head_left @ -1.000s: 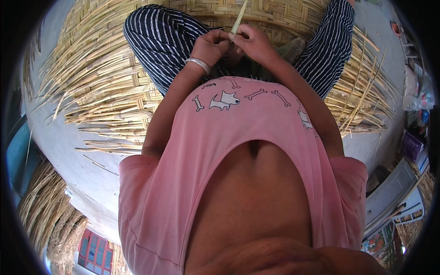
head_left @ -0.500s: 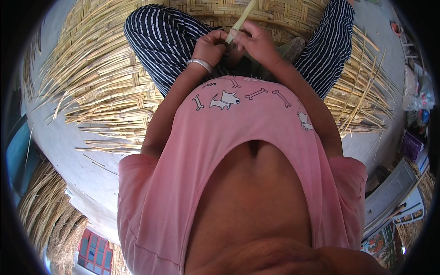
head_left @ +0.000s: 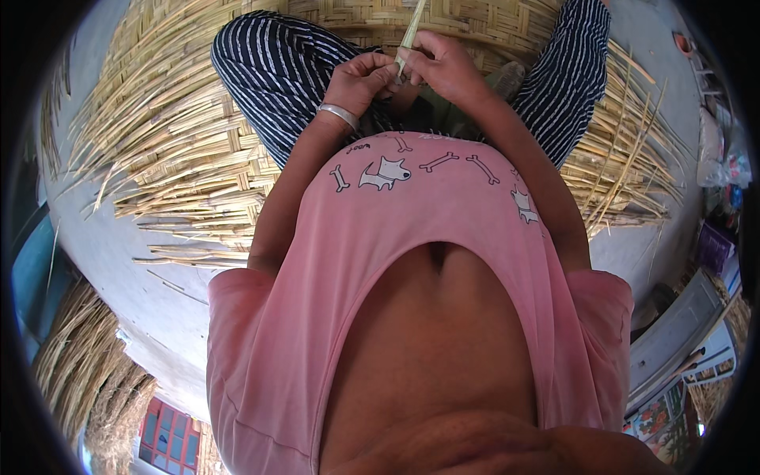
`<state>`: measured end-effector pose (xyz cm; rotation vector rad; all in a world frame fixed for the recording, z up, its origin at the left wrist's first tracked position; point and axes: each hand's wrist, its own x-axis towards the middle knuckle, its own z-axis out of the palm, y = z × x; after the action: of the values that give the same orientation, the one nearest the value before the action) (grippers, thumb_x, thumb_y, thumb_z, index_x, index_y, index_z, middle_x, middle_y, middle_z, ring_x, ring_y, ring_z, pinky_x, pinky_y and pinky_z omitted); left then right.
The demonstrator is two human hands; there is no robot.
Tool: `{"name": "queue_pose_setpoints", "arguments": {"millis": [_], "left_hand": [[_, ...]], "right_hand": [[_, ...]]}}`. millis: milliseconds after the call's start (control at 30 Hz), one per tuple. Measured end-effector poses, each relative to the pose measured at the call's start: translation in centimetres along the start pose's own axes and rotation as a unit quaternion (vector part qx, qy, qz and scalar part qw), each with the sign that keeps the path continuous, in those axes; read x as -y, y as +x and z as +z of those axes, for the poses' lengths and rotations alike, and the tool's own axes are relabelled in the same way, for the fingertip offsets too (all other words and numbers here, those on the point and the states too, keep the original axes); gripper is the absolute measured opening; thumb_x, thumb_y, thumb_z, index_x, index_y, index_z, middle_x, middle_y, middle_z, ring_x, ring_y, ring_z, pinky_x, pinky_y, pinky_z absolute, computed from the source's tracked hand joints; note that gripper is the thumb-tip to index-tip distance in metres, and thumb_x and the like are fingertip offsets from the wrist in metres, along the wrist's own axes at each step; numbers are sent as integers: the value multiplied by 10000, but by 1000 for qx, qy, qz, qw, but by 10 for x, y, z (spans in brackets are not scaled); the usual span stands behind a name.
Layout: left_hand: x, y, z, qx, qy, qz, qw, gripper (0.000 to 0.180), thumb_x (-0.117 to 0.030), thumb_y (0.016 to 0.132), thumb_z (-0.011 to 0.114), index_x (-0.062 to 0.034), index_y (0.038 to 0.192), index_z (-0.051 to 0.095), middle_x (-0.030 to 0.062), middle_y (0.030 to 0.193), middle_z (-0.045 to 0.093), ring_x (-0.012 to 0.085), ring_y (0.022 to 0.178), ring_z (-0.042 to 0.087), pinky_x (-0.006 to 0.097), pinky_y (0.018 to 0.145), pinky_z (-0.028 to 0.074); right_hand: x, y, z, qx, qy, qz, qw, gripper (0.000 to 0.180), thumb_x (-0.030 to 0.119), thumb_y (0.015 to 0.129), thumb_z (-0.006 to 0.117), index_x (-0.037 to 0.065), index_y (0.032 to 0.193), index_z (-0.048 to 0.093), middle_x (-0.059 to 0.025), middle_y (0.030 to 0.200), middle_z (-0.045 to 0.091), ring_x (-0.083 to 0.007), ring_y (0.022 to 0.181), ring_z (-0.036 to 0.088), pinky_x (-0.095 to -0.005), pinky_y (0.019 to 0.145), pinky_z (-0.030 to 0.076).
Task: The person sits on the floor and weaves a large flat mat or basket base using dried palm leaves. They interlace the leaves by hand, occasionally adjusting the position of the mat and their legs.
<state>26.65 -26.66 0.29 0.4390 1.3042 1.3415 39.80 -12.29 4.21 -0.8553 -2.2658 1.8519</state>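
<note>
A pale green-yellow split stalk or leaf strip (head_left: 411, 37) rises from between my hands toward the upper edge, fanned into thin lengths. My right hand (head_left: 447, 70) pinches it with thumb and fingers near its lower end. Close beside, my left hand (head_left: 360, 83), with a metal bangle (head_left: 340, 115) on the wrist, is closed in a pinch at the strip's bottom end; its fingertips partly cover that end. Both hands are over my lap, between my knees in striped trousers (head_left: 273, 71). Under my legs lies a woven mat (head_left: 475, 28) of flat straw-coloured strips.
The mat's loose strip ends (head_left: 170, 162) spread to the left, and more (head_left: 633, 158) stick out on the right. A bundle of dry stalks (head_left: 79, 348) stands at the lower left. Plastic bags (head_left: 732, 170) and household things line the right side.
My left hand has opened its pinch slightly and turned, with the thumb now stretched toward the strip. The strip stands a little more upright. My right hand has barely moved.
</note>
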Motion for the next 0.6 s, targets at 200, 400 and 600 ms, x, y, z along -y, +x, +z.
{"name": "queue_pose_setpoints", "arguments": {"millis": [200, 400, 600], "left_hand": [[-5, -2, 4, 7, -21, 12, 1000, 132, -154, 978, 648, -32, 1019, 677, 2, 824, 681, 75, 709, 615, 215, 656, 488], [14, -1, 13, -108, 153, 123, 974, 151, -143, 913, 714, -31, 988, 647, 23, 806, 684, 76, 674, 601, 262, 605, 508], [2, -2, 22, -197, 478, 374, 770, 103, -147, 837, 683, -95, 912, 637, 58, 818, 664, 226, 683, 675, 365, 567, 536]], "right_hand": [[-5, 0, -3, 13, 73, 37, 997, 203, 227, 982, 637, 26, 1002, 651, 7, 792, 637, -59, 667, 579, -234, 603, 458], [-11, 0, -4, 16, 99, 71, 992, 229, 243, 955, 668, 27, 1028, 677, 1, 786, 649, -65, 685, 603, -225, 622, 473], [-8, -1, -2, 2, 96, 102, 990, 205, 216, 950, 644, 26, 1018, 680, -8, 799, 667, -80, 689, 627, -234, 612, 484]]}}
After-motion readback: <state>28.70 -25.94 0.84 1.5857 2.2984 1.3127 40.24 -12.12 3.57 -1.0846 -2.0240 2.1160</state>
